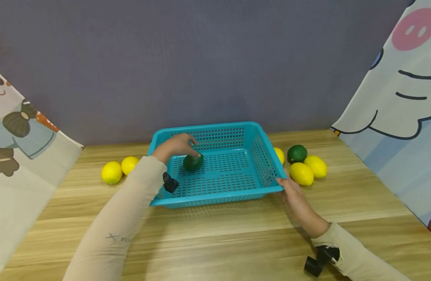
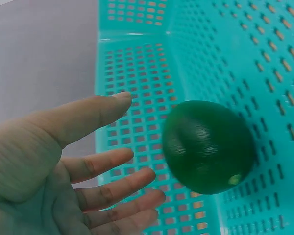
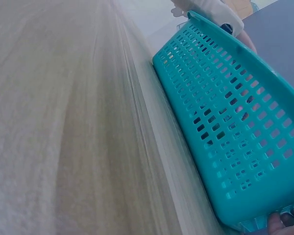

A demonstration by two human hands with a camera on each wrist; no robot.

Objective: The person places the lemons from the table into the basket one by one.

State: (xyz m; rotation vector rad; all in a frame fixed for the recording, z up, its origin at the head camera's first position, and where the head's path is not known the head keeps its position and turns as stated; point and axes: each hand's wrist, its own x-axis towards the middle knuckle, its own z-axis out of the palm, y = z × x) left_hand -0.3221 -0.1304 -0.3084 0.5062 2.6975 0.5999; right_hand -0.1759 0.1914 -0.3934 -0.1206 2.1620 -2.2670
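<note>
A blue-green plastic basket [image 1: 215, 197] with slotted walls sits on the wooden table. Inside, toward its left end, lies a dark green avocado [image 1: 193, 163], smooth with a pale spot in the left wrist view. My left hand [image 1: 176, 146] reaches over the basket's left side; in the left wrist view its fingers are spread and stand apart from the avocado. With the thumb over the rim, my right hand [image 1: 296, 197] grips the basket's front right corner. Only a few fingertips of that hand appear at the lower right corner of the right wrist view.
Two yellow lemons [image 1: 112, 172] lie left of the basket. On its right are several more lemons [image 1: 302, 174] and another dark green avocado [image 1: 297, 153]. A grey wall [image 1: 208, 62] rises behind the table [image 1: 215, 249], with cartoon-printed cloths at both sides.
</note>
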